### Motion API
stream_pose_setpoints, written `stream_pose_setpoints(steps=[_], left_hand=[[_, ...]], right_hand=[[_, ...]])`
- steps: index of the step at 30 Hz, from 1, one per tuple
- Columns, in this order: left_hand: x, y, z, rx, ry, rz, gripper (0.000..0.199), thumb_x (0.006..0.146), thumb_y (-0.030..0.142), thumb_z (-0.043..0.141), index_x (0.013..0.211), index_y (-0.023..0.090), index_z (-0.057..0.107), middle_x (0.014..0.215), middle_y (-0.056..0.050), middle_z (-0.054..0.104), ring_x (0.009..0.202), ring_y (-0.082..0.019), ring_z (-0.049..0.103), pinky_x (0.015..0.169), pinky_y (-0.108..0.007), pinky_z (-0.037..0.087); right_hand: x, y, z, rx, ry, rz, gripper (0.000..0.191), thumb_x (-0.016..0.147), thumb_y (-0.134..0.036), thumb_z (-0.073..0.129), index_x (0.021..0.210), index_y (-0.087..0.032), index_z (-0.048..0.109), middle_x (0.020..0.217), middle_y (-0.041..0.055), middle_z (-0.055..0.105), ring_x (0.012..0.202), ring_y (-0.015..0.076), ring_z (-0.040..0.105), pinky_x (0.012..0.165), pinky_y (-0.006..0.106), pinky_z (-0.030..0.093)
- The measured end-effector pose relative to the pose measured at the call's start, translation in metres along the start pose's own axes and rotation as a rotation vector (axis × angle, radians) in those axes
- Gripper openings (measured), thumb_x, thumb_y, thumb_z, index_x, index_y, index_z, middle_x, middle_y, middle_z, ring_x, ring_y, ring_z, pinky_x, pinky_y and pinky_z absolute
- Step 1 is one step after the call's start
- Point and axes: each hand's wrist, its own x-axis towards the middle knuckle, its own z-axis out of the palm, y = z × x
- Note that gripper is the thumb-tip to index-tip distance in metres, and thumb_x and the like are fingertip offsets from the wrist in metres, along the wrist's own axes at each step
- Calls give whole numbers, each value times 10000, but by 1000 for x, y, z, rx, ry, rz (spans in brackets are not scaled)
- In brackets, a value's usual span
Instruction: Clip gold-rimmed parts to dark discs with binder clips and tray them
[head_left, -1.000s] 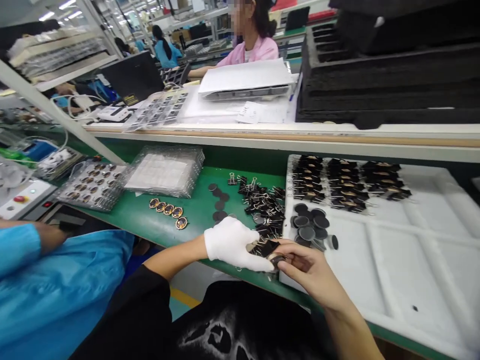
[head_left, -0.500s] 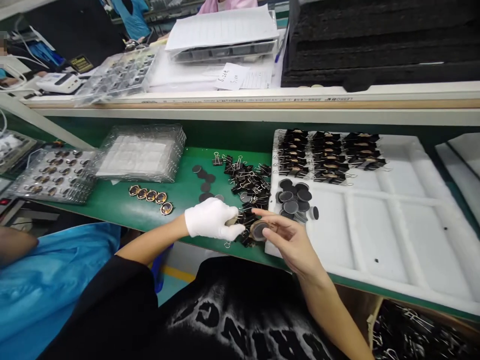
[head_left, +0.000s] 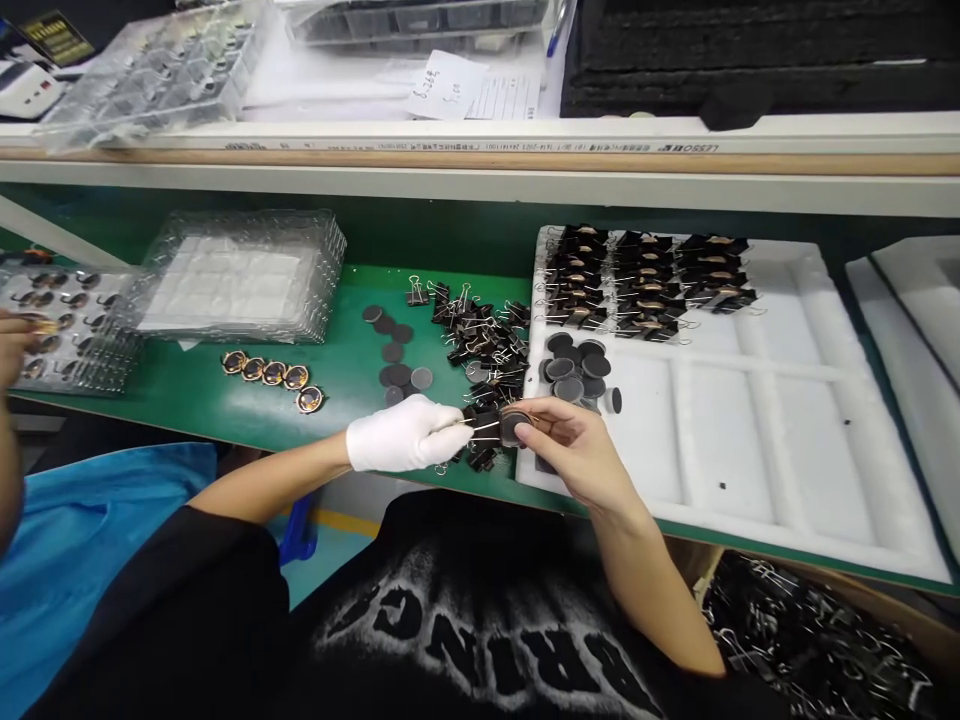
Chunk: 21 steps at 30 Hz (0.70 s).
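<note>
My left hand [head_left: 409, 434], in a white glove, pinches the wire handles of a black binder clip [head_left: 484, 426]. My bare right hand [head_left: 566, 437] holds a round dark disc [head_left: 514, 428] with a brownish rim between thumb and fingers. Clip and disc meet between my hands; whether the jaws grip the disc's edge I cannot tell. Behind them lies a heap of black binder clips [head_left: 484, 340]. Loose dark discs [head_left: 396, 376] lie on the green table beyond my left hand, and a pile of grey discs [head_left: 581, 370] sits on the white foam tray [head_left: 795, 400].
Rows of clipped pieces [head_left: 645, 285] stand at the tray's back. Gold-rimmed round pieces [head_left: 274, 372] lie left, before stacked clear trays [head_left: 240, 280]. A co-worker's hand [head_left: 11, 345] is over another tray at far left. A shelf edge [head_left: 480, 190] crosses above; a clip box [head_left: 817, 640] stands lower right.
My left hand has lifted a binder clip from the heap and brought it against the disc in my right hand. The view has tilted down, and a co-worker's hand now shows at left.
</note>
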Motion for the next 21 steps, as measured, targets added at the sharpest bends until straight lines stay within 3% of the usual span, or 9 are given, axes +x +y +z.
stream_pose_setpoints(steps=[6, 10, 12, 14, 16, 18, 21], left_hand=[[1, -2, 5, -10, -6, -2, 387, 976, 416, 433, 675, 192, 528, 568, 35, 525, 513, -100, 463, 524, -246, 332], [8, -10, -20, -40, -99, 46, 403, 1016, 428, 386, 882, 177, 672, 637, 18, 607, 553, -117, 549, 583, -250, 421], [21, -24, -44, 36, 79, -22, 449, 1040, 440, 326, 998, 175, 685, 708, -4, 657, 602, -139, 604, 654, -269, 471], [42, -45, -70, 259, 449, -177, 451, 1032, 485, 356, 1065, 172, 679, 827, -48, 707, 735, -191, 659, 753, -310, 489], [67, -70, -94, 457, 652, -336, 476, 1005, 513, 425, 1241, 157, 636, 933, -101, 735, 896, -271, 682, 838, -361, 488], [90, -93, -113, 496, 639, -421, 546, 966, 525, 516, 1373, 164, 567, 1009, -121, 742, 966, -299, 677, 861, -368, 482], [104, -112, -126, 469, 559, -430, 353, 929, 459, 597, 1135, 184, 677, 922, -92, 744, 877, -259, 677, 799, -320, 473]], right_hand=[[1, 4, 3, -2, 0, 26, 225, 811, -364, 845, 1010, -268, 801, 941, 33, 792, 839, 165, 709, 778, 294, 592], [4, 7, 7, 169, 83, 53, 244, 754, -353, 893, 959, -251, 806, 938, 17, 784, 860, 137, 700, 810, 249, 571], [7, 9, 10, 367, 161, 85, 287, 692, -369, 931, 909, -238, 799, 878, -7, 760, 793, 114, 675, 769, 233, 566], [9, 9, 14, 624, 234, 143, 323, 636, -395, 956, 849, -235, 774, 815, -40, 721, 746, 106, 652, 746, 250, 572], [10, 9, 18, 863, 267, 215, 327, 623, -398, 960, 798, -240, 732, 770, -67, 686, 754, 112, 654, 762, 285, 584], [9, 8, 22, 1021, 275, 276, 324, 636, -371, 957, 774, -244, 692, 743, -83, 663, 787, 118, 666, 790, 313, 592], [5, 8, 27, 1050, 325, 324, 332, 637, -343, 959, 789, -234, 684, 750, -77, 656, 787, 110, 668, 759, 289, 596]])
